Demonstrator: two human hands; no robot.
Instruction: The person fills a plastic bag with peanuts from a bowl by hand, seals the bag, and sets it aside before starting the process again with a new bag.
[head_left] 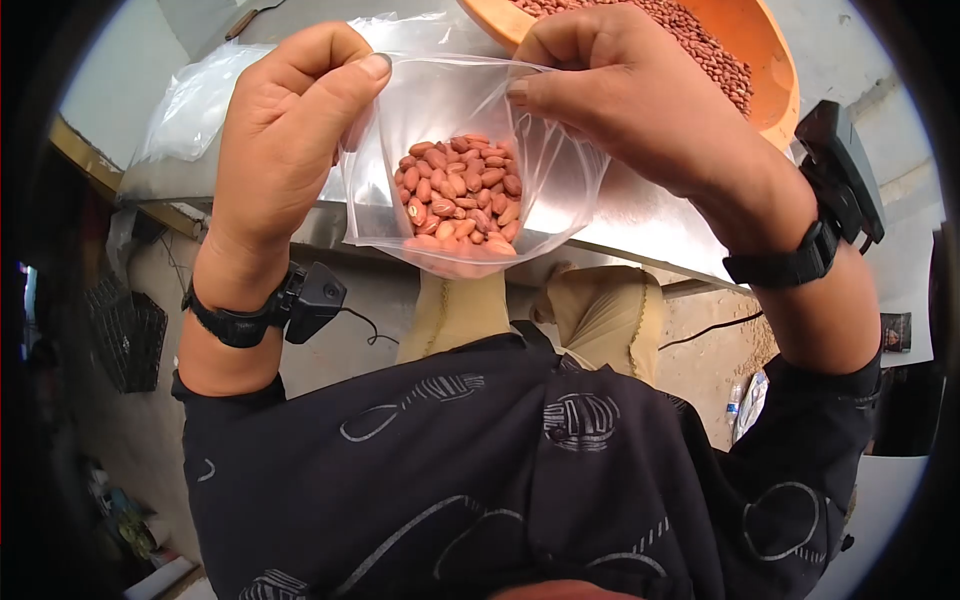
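A clear plastic bag (370,205) hangs between my two hands, with reddish-brown peanuts (460,190) gathered in its lower part. My left hand (290,130) pinches the bag's upper left edge between thumb and fingers. At the upper right edge, my right hand (630,100) grips the plastic the same way. The bag's mouth is spread between them. Behind my right hand, an orange bowl (775,80) holds many more peanuts.
A metal table (640,225) lies beneath the bag and bowl. More clear plastic bags (200,95) rest on it at the left, near a wooden-handled tool (240,24). A dark crate (125,330) and a plastic bottle (735,400) are lower down.
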